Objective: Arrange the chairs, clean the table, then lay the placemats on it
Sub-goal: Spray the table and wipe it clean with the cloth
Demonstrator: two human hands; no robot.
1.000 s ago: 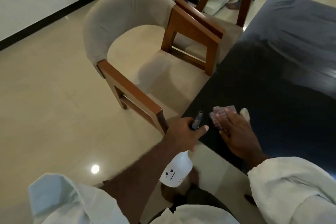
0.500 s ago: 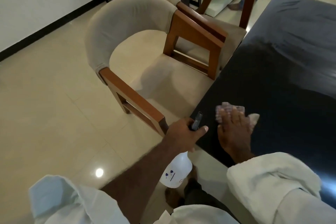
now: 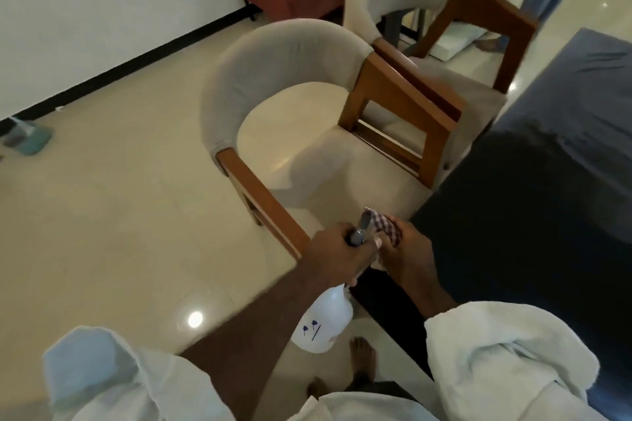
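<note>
No readable text, brand or number anywhere. Only marks: a few small blue shapes and a short dark-blue stroke printed on the white spray bottle, near centre of the scene. Too small and blurred to read as letters or a logo.

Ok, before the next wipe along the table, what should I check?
1. Grip of left hand on spray bottle: ok.
2. Contact of right hand with cloth at the near edge of the table: ok.
3. Aim of the spray: cannot tell, the hand hides the nozzle.
4. Far end of the table wiped clean: cannot tell; streaks show there.
5. Position of near chair, drawn up to the table: ok.
6. Laying of placemats: not ok, none in view.
</note>
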